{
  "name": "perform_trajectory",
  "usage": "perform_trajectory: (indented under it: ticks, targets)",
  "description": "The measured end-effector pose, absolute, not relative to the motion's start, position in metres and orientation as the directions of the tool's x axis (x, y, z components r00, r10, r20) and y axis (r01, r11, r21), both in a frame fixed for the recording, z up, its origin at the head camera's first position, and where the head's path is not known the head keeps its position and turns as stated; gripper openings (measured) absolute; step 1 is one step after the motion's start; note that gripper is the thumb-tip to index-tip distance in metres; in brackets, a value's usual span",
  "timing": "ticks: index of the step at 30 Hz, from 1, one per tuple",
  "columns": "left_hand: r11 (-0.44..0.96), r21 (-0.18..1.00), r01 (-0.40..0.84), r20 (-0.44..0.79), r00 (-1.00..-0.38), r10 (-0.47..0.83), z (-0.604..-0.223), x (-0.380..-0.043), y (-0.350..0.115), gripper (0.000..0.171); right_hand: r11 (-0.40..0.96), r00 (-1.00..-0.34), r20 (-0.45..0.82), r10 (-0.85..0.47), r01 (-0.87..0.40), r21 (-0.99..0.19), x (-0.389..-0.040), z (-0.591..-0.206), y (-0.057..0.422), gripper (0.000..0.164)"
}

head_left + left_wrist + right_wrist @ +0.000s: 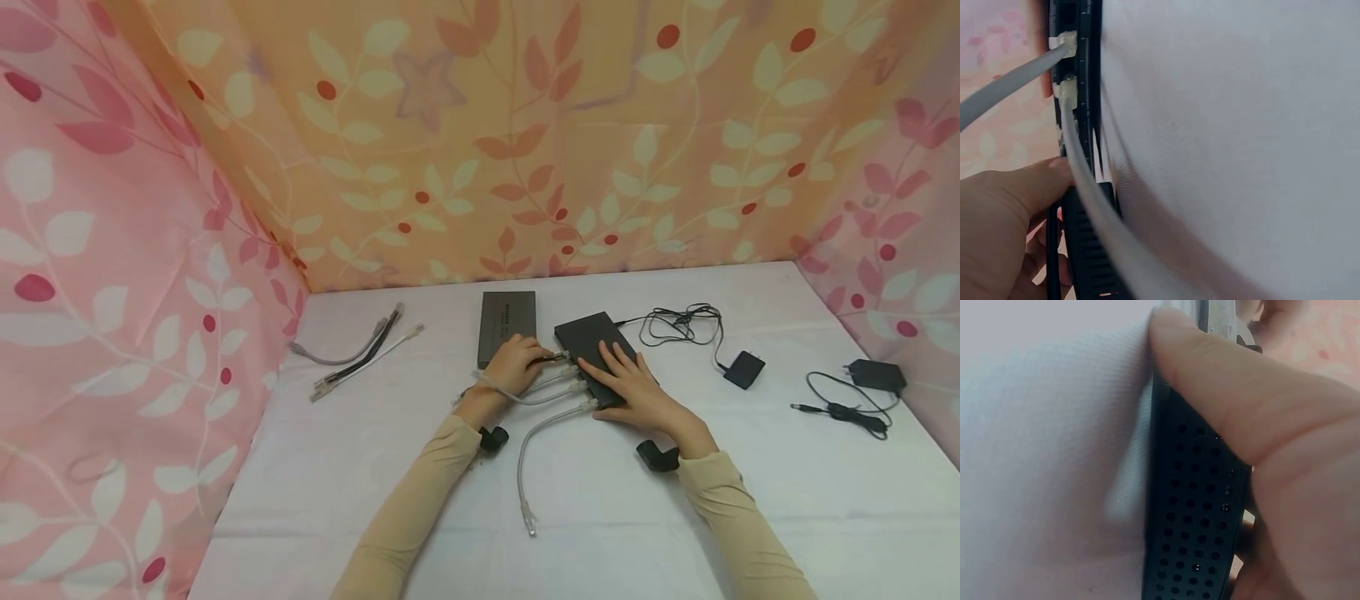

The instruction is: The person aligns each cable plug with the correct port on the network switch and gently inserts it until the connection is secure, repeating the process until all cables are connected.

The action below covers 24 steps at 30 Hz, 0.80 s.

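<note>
A black network switch (592,333) lies angled on the table, with several grey Ethernet cables (543,400) plugged along its left side. My left hand (512,367) is at that side, pinching a black Ethernet cable (1053,256) close to the ports; its plug is partly hidden by the fingers. Two clear plugs sit in the port row (1085,69) in the left wrist view. Spread over the switch's top is my right hand (637,392), fingers fairly straight. Its thumb (1210,381) lies along the perforated end in the right wrist view.
A second, grey-brown switch (507,321) lies behind the left hand. Loose Ethernet cables (363,358) lie at the left. On the right are a power adapter (744,369) whose cord runs to the black switch, and another adapter (876,377) with a bundled cord. Patterned curtains surround the table.
</note>
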<state>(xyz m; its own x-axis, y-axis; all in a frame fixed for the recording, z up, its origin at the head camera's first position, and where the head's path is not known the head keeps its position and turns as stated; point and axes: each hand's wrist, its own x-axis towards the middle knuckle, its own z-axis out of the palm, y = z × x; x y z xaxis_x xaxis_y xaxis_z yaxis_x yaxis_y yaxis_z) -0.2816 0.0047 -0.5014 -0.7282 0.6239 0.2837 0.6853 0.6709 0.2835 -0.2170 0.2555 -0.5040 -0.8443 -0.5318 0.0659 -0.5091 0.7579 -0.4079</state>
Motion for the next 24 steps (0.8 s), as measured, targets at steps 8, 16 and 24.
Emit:
perform_trajectory:
  ticks: [8, 16, 24]
  targets:
    - [0.684, 0.306, 0.662, 0.285, -0.750, 0.598, -0.495, -0.274, -0.009, 0.023, 0.762, -0.845, 0.080, -0.528, -0.513, -0.395, -0.216, -0.506, 0.256, 0.084]
    - [0.712, 0.315, 0.628, 0.218, -0.778, 0.589, -0.490, -0.276, -0.027, 0.032, 0.800, -0.861, 0.049, -0.507, -0.491, -0.346, -0.212, -0.504, 0.254, 0.084]
    - [0.688, 0.367, 0.626, 0.237, -0.778, 0.582, -0.492, -0.267, -0.044, 0.035, 0.851, -0.892, 0.008, -0.451, -0.433, -0.298, -0.204, -0.501, 0.251, 0.083]
